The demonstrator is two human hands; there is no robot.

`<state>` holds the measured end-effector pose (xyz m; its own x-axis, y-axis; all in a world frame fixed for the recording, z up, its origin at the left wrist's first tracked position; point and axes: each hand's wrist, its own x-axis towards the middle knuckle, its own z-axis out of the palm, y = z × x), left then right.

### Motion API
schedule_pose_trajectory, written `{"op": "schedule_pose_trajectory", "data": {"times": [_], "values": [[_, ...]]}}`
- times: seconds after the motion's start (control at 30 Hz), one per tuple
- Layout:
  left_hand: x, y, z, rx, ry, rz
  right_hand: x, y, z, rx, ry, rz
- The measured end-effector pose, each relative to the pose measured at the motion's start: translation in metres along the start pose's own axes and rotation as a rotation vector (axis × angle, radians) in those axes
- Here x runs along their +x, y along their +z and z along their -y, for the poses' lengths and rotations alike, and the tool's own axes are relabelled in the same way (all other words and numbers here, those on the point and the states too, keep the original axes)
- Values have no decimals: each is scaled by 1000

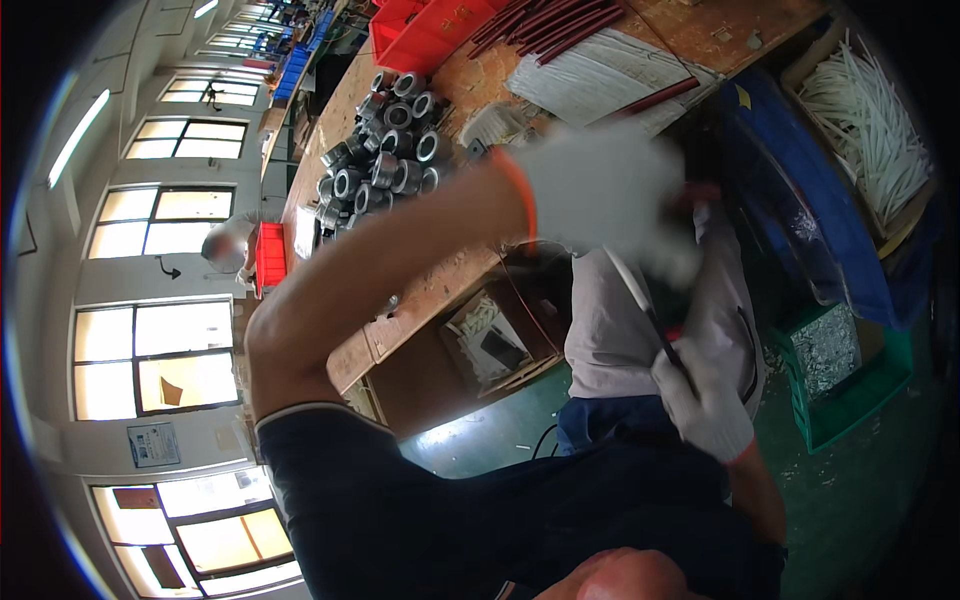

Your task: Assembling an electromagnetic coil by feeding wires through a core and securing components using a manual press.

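Note:
My left hand (615, 190), in a white glove with an orange cuff, is raised over the edge of the workbench (420, 320). Motion smears its fingers. A small dark red piece (702, 190) shows beside them, and I cannot tell if it is held. Lower down, close to my lap, my right hand (708, 412), also gloved in white, is closed around the dark end of a slim knife-like tool (630, 280). The tool's pale, narrow part points up toward the left hand. Beyond the left forearm, several grey metal ring-shaped fittings (385, 150) lie piled on the bench.
Dark red rods (545, 28) and a bundle of white strips (600, 80) lie on the bench near a red bin (425, 35). At right are a box of white sticks (865, 130), blue cloth (810, 200) and a green crate (850, 425). Another person (225, 243) is at far left.

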<state>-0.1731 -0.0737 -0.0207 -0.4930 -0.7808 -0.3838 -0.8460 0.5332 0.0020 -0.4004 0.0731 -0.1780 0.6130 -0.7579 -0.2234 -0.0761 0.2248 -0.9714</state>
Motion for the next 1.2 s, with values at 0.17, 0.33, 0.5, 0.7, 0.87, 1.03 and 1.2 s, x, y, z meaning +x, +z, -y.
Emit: {"op": "schedule_pose_trajectory", "data": {"times": [0.17,0.33,0.5,0.7,0.87,1.03,1.2], "values": [[9,3,144,-1027,-599,-378,103,30,21,-200,-389,46],[-49,84,169,-1632,-842,-731,135,44,64,656,277,356],[-81,50,127,-1039,-670,-1103,32,36,23,1095,460,594],[-17,-19,-34,-59,-75,542,-26,-7,-13,-70,-131,36],[41,-14,108,-503,-297,-254,59,7,6,-387,-480,-13],[-47,89,221,-1771,-652,-492,153,43,50,283,-243,212],[-117,89,173,-321,-366,-705,75,44,40,1105,317,627]]}}
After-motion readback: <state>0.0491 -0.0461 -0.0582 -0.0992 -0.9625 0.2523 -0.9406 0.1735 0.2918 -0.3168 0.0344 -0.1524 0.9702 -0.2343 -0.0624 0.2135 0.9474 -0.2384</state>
